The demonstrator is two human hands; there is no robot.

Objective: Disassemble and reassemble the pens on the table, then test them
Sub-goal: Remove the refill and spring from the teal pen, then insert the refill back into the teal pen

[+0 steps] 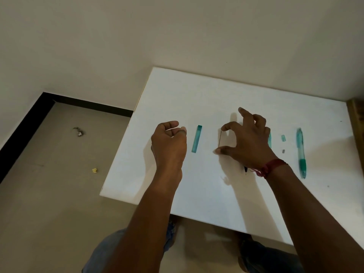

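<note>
Pen parts lie spread on the white table (197, 91). A teal barrel piece (197, 141) lies just right of my left hand (169, 143), whose fingers are curled in with nothing visible inside. My right hand (246, 138) holds a thin dark rod (220, 139) endwise between index fingertip and thumb tip, the other fingers spread. Another teal piece (269, 139) shows partly behind that hand, and a dark pen tip (245, 170) pokes out under the wrist. A whole teal pen (301, 152) lies at the right.
A small teal piece (283, 138) and a tiny grey piece (283, 151) lie between my right hand and the whole pen. A wooden edge (356, 123) borders the table's right side. The floor (49, 184) lies left of the table, with small scraps on it.
</note>
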